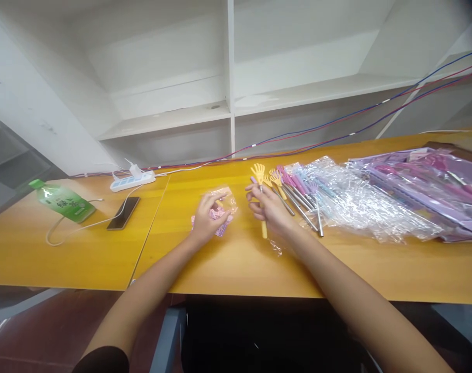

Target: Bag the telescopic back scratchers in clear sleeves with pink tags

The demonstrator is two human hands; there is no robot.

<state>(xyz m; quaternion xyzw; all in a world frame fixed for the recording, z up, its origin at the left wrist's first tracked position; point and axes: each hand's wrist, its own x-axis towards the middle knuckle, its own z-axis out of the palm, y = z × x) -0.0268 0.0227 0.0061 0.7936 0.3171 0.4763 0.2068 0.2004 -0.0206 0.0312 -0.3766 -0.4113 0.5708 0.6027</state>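
A yellow back scratcher with a hand-shaped head stands upright in my right hand, whose fingers are wrapped round its shaft. Its yellow handle end shows below the fingers. Clear film lies just under that hand. My left hand is over small pink-and-purple printed cards and a clear wrapper. Its thumb and forefinger are apart, while the other fingers curl partly out of sight. Right of my right hand lie several back scratchers with yellow, pink and purple heads and metal shafts.
Clear plastic sleeves are heaped at the right, beside a purple box of wrapped pink items. At the left are a green bottle, a phone and a power strip. Cables run along the back edge below white shelves.
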